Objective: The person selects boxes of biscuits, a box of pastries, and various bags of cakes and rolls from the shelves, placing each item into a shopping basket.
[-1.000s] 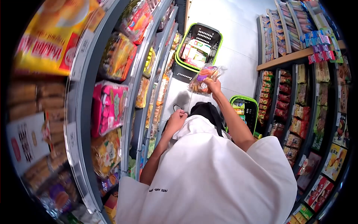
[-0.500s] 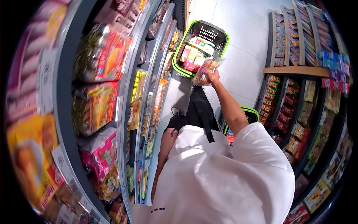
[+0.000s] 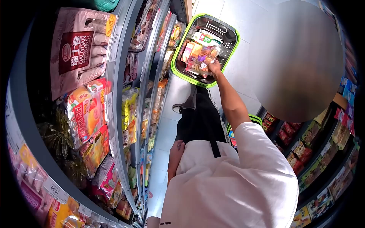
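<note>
My right hand (image 3: 214, 67) grips a clear plastic food package (image 3: 202, 60) over the inside of a black basket with a green rim (image 3: 175, 57). Beneath and beside that package lie a white and green pack (image 3: 205, 38) and a box with red and pink parts (image 3: 188, 51). Down at my side, close to my black trousers, is my left hand (image 3: 177, 147); its fingers are partly hidden, and nothing shows in it.
Shelves of packaged snacks (image 3: 85, 110) line the left side, with a price rail (image 3: 57, 192) near me. More snack shelves (image 3: 304, 152) stand at the right. A second green-rimmed basket (image 3: 255, 119) is partly behind my right arm. A large blurred patch covers the upper right.
My right hand has brought the package further over the basket, above the items inside. The view has shifted, and the left shelves show differently. My foot appears further out.
</note>
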